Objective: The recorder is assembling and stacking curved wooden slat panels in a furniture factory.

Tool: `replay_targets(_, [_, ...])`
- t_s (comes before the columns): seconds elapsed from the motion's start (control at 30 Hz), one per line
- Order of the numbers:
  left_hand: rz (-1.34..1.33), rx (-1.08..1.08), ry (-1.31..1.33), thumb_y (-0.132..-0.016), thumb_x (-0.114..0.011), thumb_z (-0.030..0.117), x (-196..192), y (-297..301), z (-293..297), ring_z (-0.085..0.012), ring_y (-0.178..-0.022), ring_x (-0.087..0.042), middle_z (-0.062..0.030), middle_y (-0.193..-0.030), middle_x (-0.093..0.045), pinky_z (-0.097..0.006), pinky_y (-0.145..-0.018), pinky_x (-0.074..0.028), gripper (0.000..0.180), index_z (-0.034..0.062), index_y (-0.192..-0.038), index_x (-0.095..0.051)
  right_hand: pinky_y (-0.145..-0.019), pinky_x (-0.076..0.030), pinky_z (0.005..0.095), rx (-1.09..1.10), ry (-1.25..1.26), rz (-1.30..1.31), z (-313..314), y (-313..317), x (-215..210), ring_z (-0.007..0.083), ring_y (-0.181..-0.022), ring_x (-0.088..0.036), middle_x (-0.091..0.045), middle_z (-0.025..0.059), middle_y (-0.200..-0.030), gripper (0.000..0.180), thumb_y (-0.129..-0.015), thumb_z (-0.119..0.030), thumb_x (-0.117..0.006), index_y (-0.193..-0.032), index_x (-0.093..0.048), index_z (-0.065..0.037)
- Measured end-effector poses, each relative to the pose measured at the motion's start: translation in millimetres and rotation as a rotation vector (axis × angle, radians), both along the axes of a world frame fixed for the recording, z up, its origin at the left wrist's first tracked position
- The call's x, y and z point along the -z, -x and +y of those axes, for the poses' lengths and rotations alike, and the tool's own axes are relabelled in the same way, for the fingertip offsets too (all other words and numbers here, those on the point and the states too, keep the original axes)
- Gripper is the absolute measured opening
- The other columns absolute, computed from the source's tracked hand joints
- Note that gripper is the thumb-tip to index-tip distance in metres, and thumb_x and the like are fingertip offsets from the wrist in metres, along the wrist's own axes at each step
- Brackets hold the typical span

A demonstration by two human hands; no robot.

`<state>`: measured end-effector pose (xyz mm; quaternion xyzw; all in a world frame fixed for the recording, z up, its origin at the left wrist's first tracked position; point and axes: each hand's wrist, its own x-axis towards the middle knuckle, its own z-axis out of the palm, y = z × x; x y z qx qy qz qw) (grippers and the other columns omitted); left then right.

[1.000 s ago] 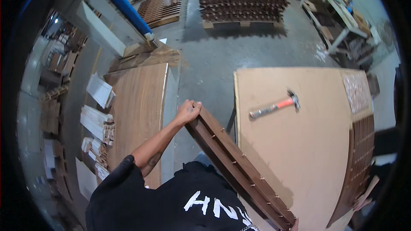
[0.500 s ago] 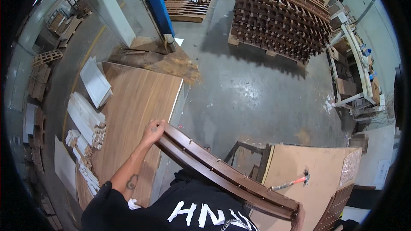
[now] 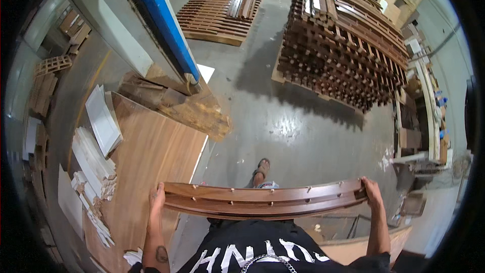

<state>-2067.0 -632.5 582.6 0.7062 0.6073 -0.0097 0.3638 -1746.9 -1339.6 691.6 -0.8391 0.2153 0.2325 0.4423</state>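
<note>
Head view: two brown boards (image 3: 262, 198), pegged, spanning between left hand (image 3: 157, 198) and right hand (image 3: 372, 192); fingers of each clamped on one end. Beside and beyond left grip: wood-grain panel (image 3: 151, 139). Just beyond the boards, between both grips: one foot (image 3: 262, 166). Farthest, ahead of right grip: stack of brown slats (image 3: 343, 58).

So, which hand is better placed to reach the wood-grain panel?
Likely the left hand: gripping the boards, it's nearer the wood-grain panel; the right hand holds their opposite end.
</note>
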Motion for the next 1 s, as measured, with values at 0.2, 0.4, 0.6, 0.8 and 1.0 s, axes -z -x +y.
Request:
replay_targets(0.2, [-0.126,-0.450,0.104,-0.093,-0.049,0.042,8,-28,-28,-0.0348,-0.109,-0.057,-0.0228,-0.118,-0.060,-0.042,-0.093,-0.044,0.053,-0.0022,-0.120,-0.058,-0.044,-0.043,0.0318,-0.329,0.212,0.074,138,-271,-10,0.0143,-0.058,-0.056,-0.062,0.0062,-0.076,0.042,-0.088,-0.044,-0.055,-0.095,-0.066,-0.004])
replay_targets(0.4, [-0.316,-0.904,0.164,-0.094,-0.049,0.041,-9,-106,-60,-0.0302,-0.100,-0.058,-0.0164,-0.111,-0.058,-0.043,-0.084,-0.049,0.048,-0.0002,-0.118,-0.055,-0.072,-0.048,0.0369,-0.771,0.253,-0.012,345,-474,-25,0.0224,-0.084,-0.060,-0.066,0.0140,-0.094,0.051,-0.088,-0.046,-0.055,-0.104,-0.064,0.002])
replay_targets(0.6, [-0.380,-1.101,0.211,-0.094,-0.048,0.042,-20,-215,-50,-0.0293,-0.098,-0.058,-0.0183,-0.110,-0.058,-0.044,-0.083,-0.049,0.048,-0.0012,-0.116,-0.054,-0.088,-0.045,0.0386,-0.994,0.281,0.003,531,-635,-8,0.0282,-0.101,-0.060,-0.063,0.0179,-0.113,0.049,-0.089,-0.040,-0.055,-0.117,-0.062,0.000])
replay_targets(0.8, [-0.253,-1.212,0.182,-0.093,-0.049,0.041,-16,-322,-25,-0.0291,-0.098,-0.058,-0.0170,-0.108,-0.059,-0.043,-0.081,-0.049,0.048,-0.0016,-0.114,-0.055,-0.085,-0.046,0.0399,-1.047,0.194,0.078,656,-784,23,0.0267,-0.096,-0.061,-0.064,0.0167,-0.108,0.049,-0.086,-0.041,-0.060,-0.111,-0.064,0.001])
replay_targets(1.0, [-0.505,-1.107,0.168,-0.092,-0.051,0.046,-18,-487,12,-0.0293,-0.099,-0.058,-0.0172,-0.115,-0.056,-0.044,-0.082,-0.050,0.054,-0.0008,-0.118,-0.050,-0.085,-0.048,0.0391,-1.720,0.181,-0.330,737,-987,84,0.0255,-0.098,-0.061,-0.065,0.0140,-0.108,0.044,-0.088,-0.040,-0.059,-0.113,-0.065,-0.004])
